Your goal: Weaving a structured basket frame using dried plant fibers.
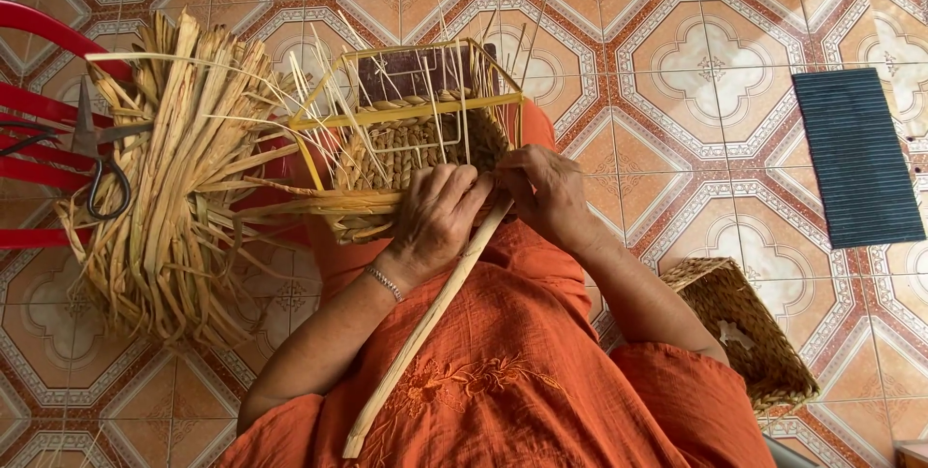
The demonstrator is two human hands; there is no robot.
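Both hands press closed on the half-woven basket (416, 154) in the lap, left hand (437, 217) gripping its rim, right hand (546, 192) pinching a straw strip (425, 323) that likely feels light, pliable but brittle, best held near the weave.

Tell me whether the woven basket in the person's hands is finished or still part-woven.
Part-woven. The basket has weave only low on its yellow frame; loose strands stick up bare above. Both the left hand and right hand grip its near edge.
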